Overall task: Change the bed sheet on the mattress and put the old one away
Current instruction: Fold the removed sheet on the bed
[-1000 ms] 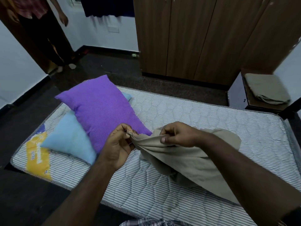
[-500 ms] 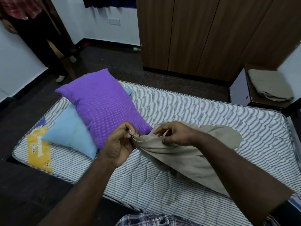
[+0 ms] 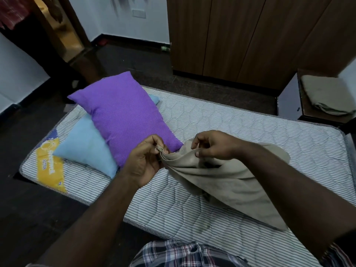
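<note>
Unfolding the fresh beige sheet point(image 3: 221, 182), judging by the bare striped mattress point(image 3: 221, 116) beneath it. Left hand point(image 3: 143, 162) pinching a stacked corner of layers; right hand point(image 3: 213, 145) just beside it, pinching the top fold between thumb and fingertips. Next: parting the layers and drawing the grips apart to spread. Soft, limp, creased cloth, bunched below and right of both grips. Purple pillow point(image 3: 125, 116) just beyond the left grip, possibly in the way.

1. A dark floor point(image 3: 34, 218) is seen throughout the room.
2. White walls point(image 3: 119, 18) are edged with dark skirting.
3. A brown wooden wardrobe point(image 3: 240, 35) is set against the far side.
4. An open doorway point(image 3: 57, 31) is noted at far left.
</note>
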